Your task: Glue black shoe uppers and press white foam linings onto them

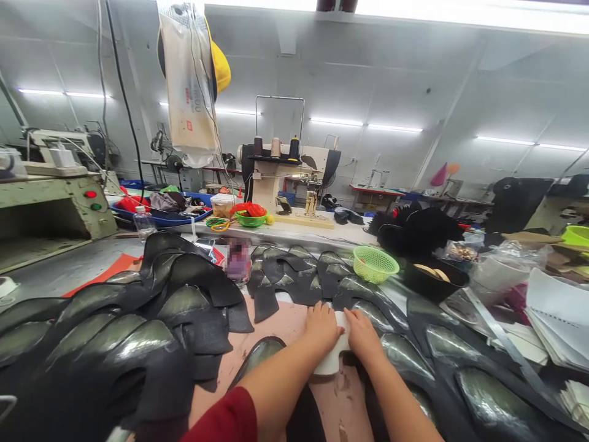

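A smooth white piece with a curved notch (329, 363) lies between my hands over the pinkish work surface (343, 405). My left hand (323, 325) is closed on its upper left part, fingers curled over the edge. On the other side my right hand (363, 334) grips its right edge, the thumb toward the far end. My palms hide part of the piece, and its kind is not plain. Beneath and beside it lie dark flat pieces; one curved black piece with a glossy raised panel (262, 353) rests left of my forearm.
Overlapping black curved pieces (133, 344) cover the left, with more glossy ones (492, 393) at right. Behind stand a green basket (375, 264), a black bowl (432, 279) and a sewing machine (271, 190). A metal ruler (501, 337) lies by white papers (559, 319).
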`<act>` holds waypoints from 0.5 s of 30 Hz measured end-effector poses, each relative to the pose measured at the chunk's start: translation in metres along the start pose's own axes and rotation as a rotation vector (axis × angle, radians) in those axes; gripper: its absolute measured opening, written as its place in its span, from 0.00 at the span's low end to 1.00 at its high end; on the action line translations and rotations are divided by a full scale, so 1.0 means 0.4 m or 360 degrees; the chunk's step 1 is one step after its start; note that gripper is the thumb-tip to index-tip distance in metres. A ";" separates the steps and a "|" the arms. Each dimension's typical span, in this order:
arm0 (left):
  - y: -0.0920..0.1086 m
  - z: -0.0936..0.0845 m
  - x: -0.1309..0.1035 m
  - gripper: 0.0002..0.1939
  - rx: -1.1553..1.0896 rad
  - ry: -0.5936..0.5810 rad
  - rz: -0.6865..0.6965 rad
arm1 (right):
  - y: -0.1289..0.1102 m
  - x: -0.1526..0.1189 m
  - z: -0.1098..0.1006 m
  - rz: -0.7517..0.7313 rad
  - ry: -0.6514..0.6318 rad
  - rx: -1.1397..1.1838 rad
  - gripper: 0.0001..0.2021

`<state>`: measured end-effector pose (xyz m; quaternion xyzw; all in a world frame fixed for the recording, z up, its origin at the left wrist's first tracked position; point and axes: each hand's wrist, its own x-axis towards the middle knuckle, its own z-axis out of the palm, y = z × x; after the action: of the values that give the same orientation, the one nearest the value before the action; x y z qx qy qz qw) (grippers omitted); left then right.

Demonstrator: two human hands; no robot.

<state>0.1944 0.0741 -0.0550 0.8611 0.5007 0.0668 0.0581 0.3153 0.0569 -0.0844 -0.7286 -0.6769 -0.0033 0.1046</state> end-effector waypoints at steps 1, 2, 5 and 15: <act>0.000 0.003 0.001 0.23 -0.0004 0.0003 0.0003 | 0.002 0.005 -0.001 -0.0009 -0.0013 0.0006 0.24; 0.001 0.005 0.001 0.24 -0.0005 0.0005 0.0006 | 0.003 0.011 -0.001 -0.0012 -0.0016 0.0005 0.23; 0.003 0.011 -0.001 0.24 -0.0003 0.0011 0.0021 | 0.004 0.025 0.003 -0.0094 -0.0056 0.0016 0.22; 0.005 0.039 -0.008 0.22 0.0035 0.0150 0.0105 | 0.017 0.017 -0.002 -0.0375 -0.0027 0.0003 0.22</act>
<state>0.1973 0.0698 -0.0701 0.8736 0.4750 0.1036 0.0229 0.3225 0.0632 -0.0834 -0.6439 -0.7587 -0.0087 0.0983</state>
